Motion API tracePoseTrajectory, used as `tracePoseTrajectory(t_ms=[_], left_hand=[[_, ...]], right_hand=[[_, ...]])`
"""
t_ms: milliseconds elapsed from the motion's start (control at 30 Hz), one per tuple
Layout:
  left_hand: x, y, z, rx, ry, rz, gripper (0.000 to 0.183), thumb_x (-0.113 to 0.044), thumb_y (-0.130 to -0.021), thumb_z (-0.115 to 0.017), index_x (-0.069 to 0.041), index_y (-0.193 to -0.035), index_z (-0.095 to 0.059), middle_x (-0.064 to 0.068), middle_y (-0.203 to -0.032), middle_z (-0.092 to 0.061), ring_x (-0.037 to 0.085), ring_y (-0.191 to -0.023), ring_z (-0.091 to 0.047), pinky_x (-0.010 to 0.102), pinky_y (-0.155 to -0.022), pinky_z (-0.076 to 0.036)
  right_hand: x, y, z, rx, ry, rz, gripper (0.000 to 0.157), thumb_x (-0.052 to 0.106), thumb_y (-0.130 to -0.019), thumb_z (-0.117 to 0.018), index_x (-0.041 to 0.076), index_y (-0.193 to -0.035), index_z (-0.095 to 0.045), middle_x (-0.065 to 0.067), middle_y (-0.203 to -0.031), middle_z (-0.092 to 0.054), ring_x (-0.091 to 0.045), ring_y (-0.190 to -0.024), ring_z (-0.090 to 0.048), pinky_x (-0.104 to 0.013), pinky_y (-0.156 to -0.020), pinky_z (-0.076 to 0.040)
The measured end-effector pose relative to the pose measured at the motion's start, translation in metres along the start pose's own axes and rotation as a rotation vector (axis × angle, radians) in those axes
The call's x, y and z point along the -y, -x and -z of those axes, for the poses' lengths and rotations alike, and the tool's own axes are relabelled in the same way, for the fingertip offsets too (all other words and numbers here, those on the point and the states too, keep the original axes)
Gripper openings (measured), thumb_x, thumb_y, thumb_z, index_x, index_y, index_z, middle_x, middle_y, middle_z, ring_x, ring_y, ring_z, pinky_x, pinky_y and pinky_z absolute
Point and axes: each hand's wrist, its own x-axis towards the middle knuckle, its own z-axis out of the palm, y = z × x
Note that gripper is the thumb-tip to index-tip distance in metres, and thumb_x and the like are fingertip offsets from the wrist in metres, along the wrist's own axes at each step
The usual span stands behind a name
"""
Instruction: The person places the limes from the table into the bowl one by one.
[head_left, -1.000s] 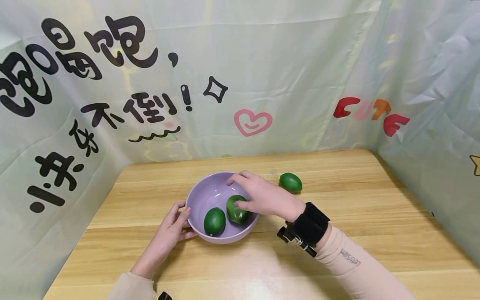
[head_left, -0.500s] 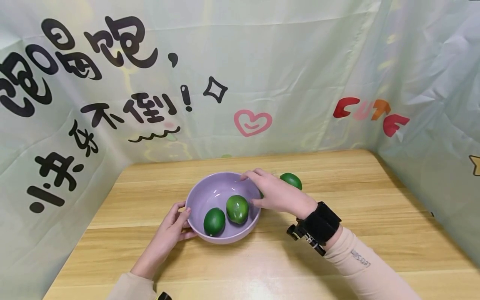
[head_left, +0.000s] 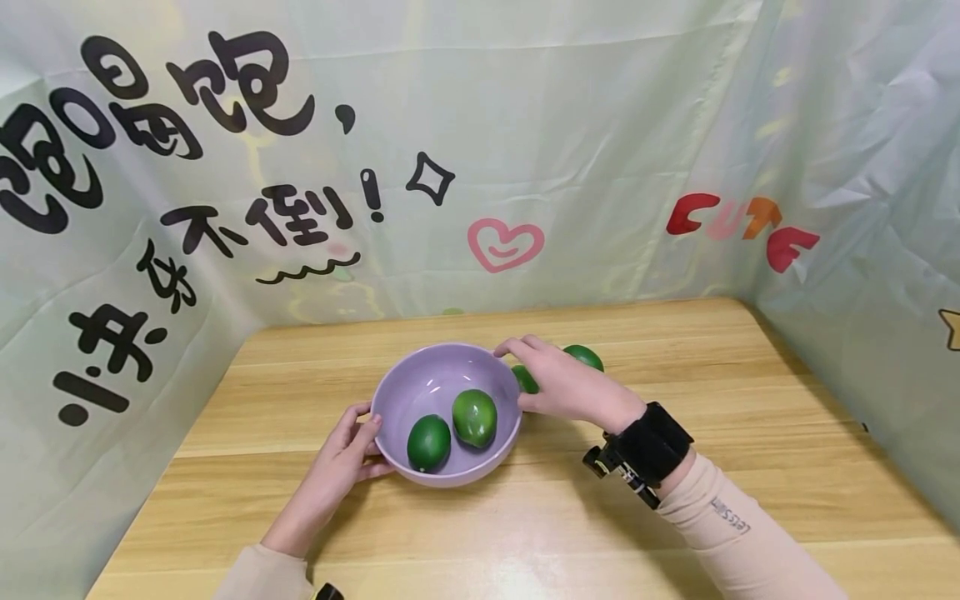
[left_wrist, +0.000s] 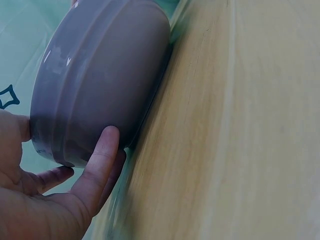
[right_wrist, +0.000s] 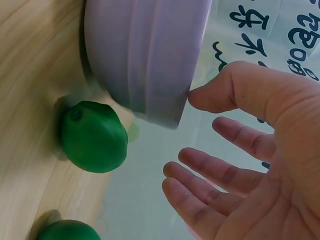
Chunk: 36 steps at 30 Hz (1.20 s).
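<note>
Green limes [head_left: 582, 356] toward the table's [head_left: 675, 342] far edge are part-hidden from above by the empty right hand [head_left: 564, 383]; the bowl [head_left: 412, 392] is gripped by the left hand [head_left: 343, 457].

Showing glossy lilac on the bowl [head_left: 408, 387] between the left fingers [left_wrist: 100, 162] and right fingers [right_wrist: 220, 172]. Gleaming deep green on the first lime [head_left: 429, 443] nearer the left fingers, lighter green on the second lime [head_left: 475, 418] nearer the right. Repeating green on the third lime [head_left: 527, 381] framed by the right fingers and the fourth lime [head_left: 585, 357] behind them. Running honey-coloured grain along the tabletop [head_left: 450, 542] beneath. Wearing beige sleeves [head_left: 697, 517] and a black wrist strap [head_left: 652, 446] behind. Carrying black characters [head_left: 281, 192] and a pink heart [head_left: 506, 251] on pale green cloth [head_left: 570, 125] beyond the fingers.
</note>
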Motion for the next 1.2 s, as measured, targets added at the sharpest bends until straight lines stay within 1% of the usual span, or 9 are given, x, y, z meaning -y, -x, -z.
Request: tracePoseTrajectory(t_ms=[67, 133, 200, 267, 400, 433, 733, 967, 1200], left_hand=[[0.0, 0.0, 0.0, 0.001, -0.003, -0.001, 0.041, -0.03, -0.117, -0.046, -0.012, -0.154, -0.045, 0.029, -0.141, -0.054, 0.031, -0.11, -0.074, 0.037, -0.089, -0.07], [0.0, 0.0, 0.001, 0.0, -0.005, -0.001, 0.041, -0.03, -0.117, -0.046, -0.012, -0.154, -0.045, 0.029, -0.142, -0.055, 0.031, -0.11, -0.074, 0.037, -0.089, -0.07], [0.0, 0.0, 0.001, 0.0, -0.006, -0.002, 0.041, -0.03, -0.117, -0.046, -0.012, -0.154, -0.045, 0.029, -0.142, -0.055, 0.031, -0.11, -0.074, 0.037, -0.089, -0.07], [0.0, 0.0, 0.001, 0.0, -0.005, -0.002, 0.04, -0.03, -0.117, -0.046, -0.012, -0.154, -0.045, 0.029, -0.142, -0.055, 0.031, -0.11, -0.074, 0.037, -0.089, -0.07], [0.0, 0.0, 0.001, 0.004, -0.006, 0.001, 0.041, -0.031, -0.117, -0.046, -0.013, -0.154, -0.045, 0.029, -0.144, -0.054, 0.031, -0.111, -0.074, 0.037, -0.089, -0.07], [0.001, 0.0, 0.001, 0.006, -0.008, 0.002, 0.041, -0.031, -0.117, -0.046, -0.013, -0.154, -0.045, 0.029, -0.144, -0.054, 0.031, -0.111, -0.074, 0.037, -0.089, -0.07], [0.0, 0.0, 0.001, 0.011, -0.006, -0.003, 0.041, -0.032, -0.117, -0.046, -0.013, -0.154, -0.044, 0.029, -0.144, -0.054, 0.032, -0.112, -0.074, 0.038, -0.09, -0.07], [-0.001, 0.001, 0.001, 0.009, -0.012, 0.0, 0.04, -0.031, -0.117, -0.046, -0.013, -0.153, -0.045, 0.029, -0.144, -0.055, 0.032, -0.112, -0.074, 0.037, -0.089, -0.07], [-0.001, 0.001, 0.001, 0.006, -0.013, 0.002, 0.04, -0.031, -0.117, -0.046, -0.013, -0.153, -0.045, 0.03, -0.143, -0.055, 0.031, -0.111, -0.074, 0.037, -0.089, -0.07]], right_hand=[[-0.003, 0.001, 0.0, -0.003, 0.001, -0.005, 0.065, 0.008, -0.09, -0.082, 0.012, -0.149, -0.055, -0.02, -0.149, -0.059, -0.038, -0.132, -0.062, -0.052, -0.104, -0.063], [-0.005, 0.002, 0.001, 0.0, -0.001, -0.012, 0.065, 0.008, -0.09, -0.082, 0.012, -0.149, -0.055, -0.02, -0.148, -0.059, -0.034, -0.119, -0.065, -0.049, -0.098, -0.063], [-0.008, 0.002, 0.001, 0.001, 0.001, -0.016, 0.065, 0.008, -0.09, -0.081, 0.012, -0.149, -0.054, -0.02, -0.148, -0.059, -0.032, -0.112, -0.065, -0.048, -0.096, -0.063], [-0.012, 0.004, 0.001, 0.003, -0.001, -0.015, 0.065, 0.008, -0.09, -0.08, 0.01, -0.15, -0.054, -0.021, -0.148, -0.059, -0.033, -0.114, -0.065, -0.049, -0.099, -0.062], [-0.019, 0.007, -0.001, 0.002, -0.004, -0.02, 0.064, 0.01, -0.092, -0.08, 0.007, -0.151, -0.053, -0.023, -0.151, -0.057, -0.04, -0.138, -0.059, -0.057, -0.111, -0.059], [-0.02, 0.007, -0.002, 0.004, -0.009, -0.021, 0.064, 0.01, -0.093, -0.08, 0.007, -0.151, -0.053, -0.024, -0.151, -0.057, -0.041, -0.139, -0.058, -0.058, -0.112, -0.058], [-0.032, 0.002, -0.012, 0.018, -0.016, -0.034, 0.068, 0.016, -0.091, -0.085, 0.005, -0.15, -0.054, -0.027, -0.15, -0.056, -0.045, -0.138, -0.058, -0.061, -0.111, -0.058], [-0.037, -0.002, -0.021, 0.027, -0.007, -0.038, 0.068, 0.019, -0.09, -0.088, 0.007, -0.149, -0.056, -0.025, -0.145, -0.058, -0.04, -0.13, -0.062, -0.057, -0.105, -0.062], [-0.039, -0.004, -0.026, 0.025, -0.01, -0.032, 0.066, 0.019, -0.089, -0.088, 0.008, -0.147, -0.058, -0.025, -0.143, -0.059, -0.038, -0.128, -0.061, -0.058, -0.103, -0.062]])
